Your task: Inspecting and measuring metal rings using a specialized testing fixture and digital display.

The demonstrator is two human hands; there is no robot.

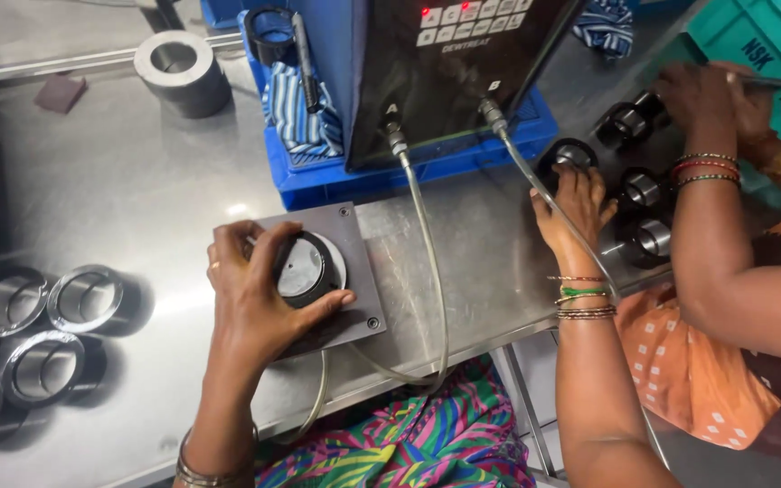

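Stainless steel worktop [119,190], scuffed and reflective, carries the whole station. At its back edge a blue crate [427,163] supports a dark gauge unit [449,63] with lit red indicators; two hoses [431,271] run from it down to the front.

Left hand [255,298]: grip closed around a dark metal ring [305,269] seated on a grey square fixture plate [354,271], fingers curled over the rim, thumb on the near side. The ring sits over a pale central plug; I judge it to be at the checking stage, not yet lifted off.

Right hand [571,208]: fingers spread and resting on another ring [571,155] to the right of the crate; whether it is grasped or merely touched cannot be told.

Further rings [648,212] stand beyond that hand. A separate group of bright rings [47,334] stands at the left edge, well apart. Which group is finished cannot be determined.

A second person's arm [725,244], with bangles, works near a green crate [761,54] at the right.
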